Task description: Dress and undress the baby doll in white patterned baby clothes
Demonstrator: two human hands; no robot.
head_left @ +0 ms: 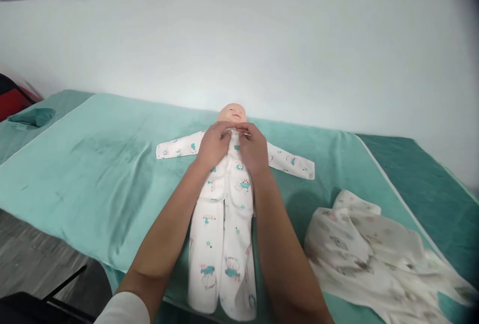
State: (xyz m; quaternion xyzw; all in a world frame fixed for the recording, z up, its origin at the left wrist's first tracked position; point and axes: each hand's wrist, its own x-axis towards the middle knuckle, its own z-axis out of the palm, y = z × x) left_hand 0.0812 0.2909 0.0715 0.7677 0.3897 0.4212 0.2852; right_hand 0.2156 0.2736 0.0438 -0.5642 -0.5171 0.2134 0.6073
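A doll (226, 113) is laid on its back at the centre of the frame, its head placed toward the wall (337, 49). It is dressed in a white printed top (239, 170), whose sleeves are spread to either side, and white printed trousers (206, 264), which are stretched toward the bottom of the frame. The hem of the top is lapped over the trousers.

Both hands are set at the neck of the top, just below the doll's chin. The left hand (215, 142) is held left of the neckline and the right hand (255, 147) right of it, with fingers bent inward and fingertips brought close together at the middle. Whether the fabric is pinched by either hand cannot be told.

The doll is supported by a bed (93, 164) covered in teal cloth. At the lower right, a crumpled pale printed cloth (374, 249) is heaped, clear of the right hand. At the left edge, a red and black object (13, 104) is partly seen; below it, grey floor (30, 239) is shown.
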